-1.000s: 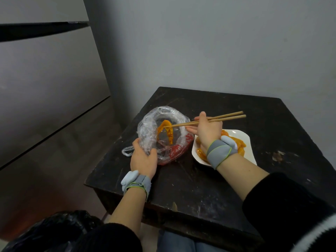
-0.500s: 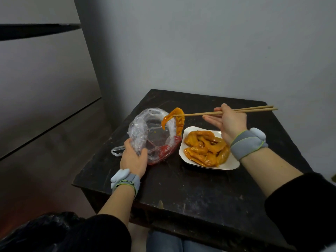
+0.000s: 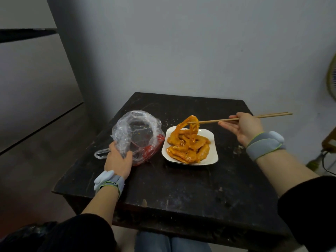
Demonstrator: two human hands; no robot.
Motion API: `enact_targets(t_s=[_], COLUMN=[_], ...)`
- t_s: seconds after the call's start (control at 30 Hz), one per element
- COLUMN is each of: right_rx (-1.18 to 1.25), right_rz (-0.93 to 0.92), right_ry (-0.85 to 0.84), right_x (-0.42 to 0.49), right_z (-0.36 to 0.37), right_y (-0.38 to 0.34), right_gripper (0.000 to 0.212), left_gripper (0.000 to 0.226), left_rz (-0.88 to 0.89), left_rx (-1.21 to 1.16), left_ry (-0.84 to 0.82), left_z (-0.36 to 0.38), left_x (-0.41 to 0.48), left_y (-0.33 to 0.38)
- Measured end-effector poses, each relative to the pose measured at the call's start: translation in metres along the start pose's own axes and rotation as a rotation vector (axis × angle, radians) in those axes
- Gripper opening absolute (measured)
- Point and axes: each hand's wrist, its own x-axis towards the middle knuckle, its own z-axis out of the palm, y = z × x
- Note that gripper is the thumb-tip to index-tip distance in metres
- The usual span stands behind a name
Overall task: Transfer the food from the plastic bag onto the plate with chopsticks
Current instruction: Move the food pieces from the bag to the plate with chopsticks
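Wooden chopsticks [image 3: 236,119] sit pinched in my right hand [image 3: 243,129], tips clamping an orange food piece [image 3: 190,124] that hangs over the white plate [image 3: 209,140]. More sauced pieces are heaped on that plate. My left hand [image 3: 118,160] is closed on the near rim of the clear plastic bag [image 3: 138,135], just left of the plate on the black table [image 3: 181,188].
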Motion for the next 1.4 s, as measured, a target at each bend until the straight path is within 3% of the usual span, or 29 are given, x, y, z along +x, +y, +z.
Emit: enact_targets(t_s=[0.33, 0.6, 1.03, 1.23, 1.4], right_rx=[-0.102, -0.267, -0.517, -0.436, -0.4], right_rz=[0.012, -0.018, -0.274, -0.369, -0.482], right_ry=[0.046, 0.016, -0.012, -0.087, -0.211], right_x=[0.018, 0.015, 0.003, -0.006, -0.031], right_z=[-0.027, -0.032, -0.012, 0.01, 0.042], right_y=[-0.002, -0.01, -0.013, -0.011, 0.015], right_gripper=[0.009, 0.02, 0.016, 0.032, 0.025], left_gripper=[0.061, 0.059, 0.056, 0.04, 0.017], left_rz=[0.0, -0.006, -0.008, -0.085, -0.156], left_rx=[0.033, 0.021, 0.014, -0.073, -0.288], left_ry=[-0.006, -0.021, -0.02, 0.021, 0.115], left_z=[0.002, -0.001, -0.005, -0.008, -0.013], left_x=[0.001, -0.001, -0.005, -0.008, -0.004], left_y=[-0.002, 0.0, 0.006, 0.01, 0.007])
